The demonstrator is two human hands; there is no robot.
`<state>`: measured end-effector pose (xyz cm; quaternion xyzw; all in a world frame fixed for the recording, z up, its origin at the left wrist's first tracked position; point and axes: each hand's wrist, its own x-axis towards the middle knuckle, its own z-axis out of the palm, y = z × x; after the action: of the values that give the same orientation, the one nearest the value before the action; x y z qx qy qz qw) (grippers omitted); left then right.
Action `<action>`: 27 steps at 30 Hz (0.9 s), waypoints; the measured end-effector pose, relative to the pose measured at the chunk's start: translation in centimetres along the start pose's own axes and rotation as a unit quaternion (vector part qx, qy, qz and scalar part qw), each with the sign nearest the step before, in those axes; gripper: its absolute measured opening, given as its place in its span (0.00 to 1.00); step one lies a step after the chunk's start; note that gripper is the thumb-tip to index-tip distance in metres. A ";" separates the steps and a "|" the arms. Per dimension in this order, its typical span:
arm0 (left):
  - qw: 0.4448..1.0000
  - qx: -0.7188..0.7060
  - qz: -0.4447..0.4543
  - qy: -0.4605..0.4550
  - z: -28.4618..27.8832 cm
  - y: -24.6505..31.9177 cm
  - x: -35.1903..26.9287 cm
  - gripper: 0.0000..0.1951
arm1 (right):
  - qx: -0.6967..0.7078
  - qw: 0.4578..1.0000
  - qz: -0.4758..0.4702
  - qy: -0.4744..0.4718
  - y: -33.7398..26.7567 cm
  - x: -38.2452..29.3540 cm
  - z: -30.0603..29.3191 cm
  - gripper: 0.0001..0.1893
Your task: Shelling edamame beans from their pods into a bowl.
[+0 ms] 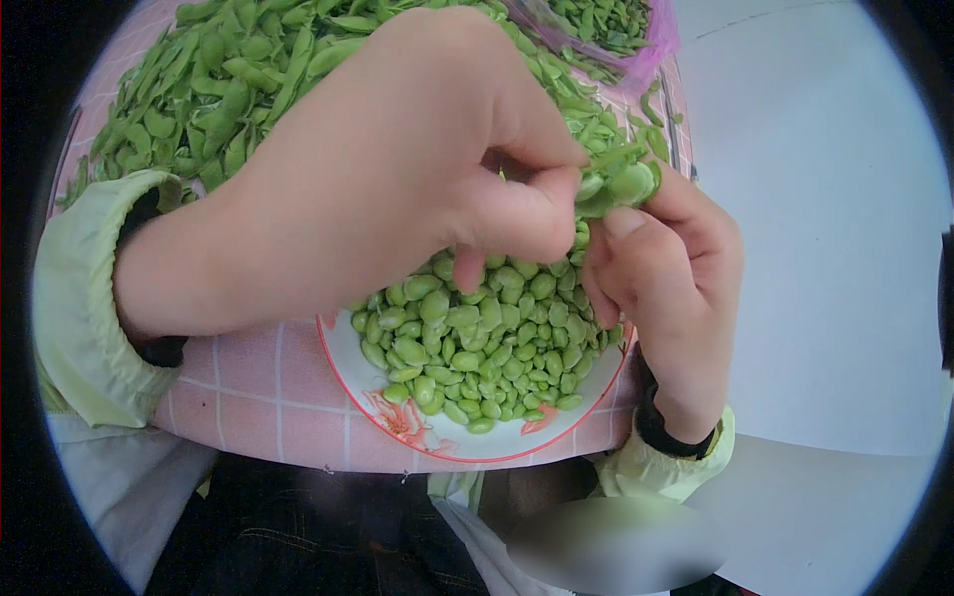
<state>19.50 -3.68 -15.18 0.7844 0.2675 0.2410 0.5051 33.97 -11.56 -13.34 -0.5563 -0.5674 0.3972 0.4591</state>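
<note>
An opened green soybean pod (607, 160) with pale beans showing in it is held above the right side of a plate. My left hand (477, 141) reaches across from the left and pinches the pod's left end between thumb and forefinger. My right hand (671, 276) grips the other end, its thumb beside a plump bean (632, 183). Below both hands, a white plate (514, 444) with a red rim and orange flowers carries a heap of shelled green beans (477, 357). My left hand and forearm hide the plate's far side.
A large pile of soybean pods (216, 97) covers the far left of the table. Behind my hands, a pink plastic bag (659, 45) holds more green pods or shells. A pink checked tablecloth (276, 402) lies under the plate. To the right is a pale surface (812, 246).
</note>
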 end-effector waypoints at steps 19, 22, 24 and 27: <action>0.975 -0.188 0.002 -0.120 -0.9 -1.4 0.1 0.12 | 0.060 0.992 0.095 -0.054 -0.2 0.0 -1.0 0.08; 0.979 -0.157 -0.034 -0.127 -1.2 -1.2 0.6 0.12 | 0.042 0.993 0.107 -0.033 -0.2 0.0 -1.1 0.08; 0.977 -0.168 -0.026 -0.132 -1.1 -1.3 0.9 0.11 | 0.030 0.993 0.113 -0.018 -0.3 0.1 -1.2 0.08; 0.973 -0.186 -0.019 -0.137 -0.9 -1.4 1.0 0.10 | 0.030 0.993 0.112 -0.014 -0.4 0.1 -1.3 0.08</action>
<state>19.41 -1.87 -16.03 0.6970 0.1611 0.1676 0.6783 35.09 -11.59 -12.66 -0.5969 -0.4952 0.4709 0.4203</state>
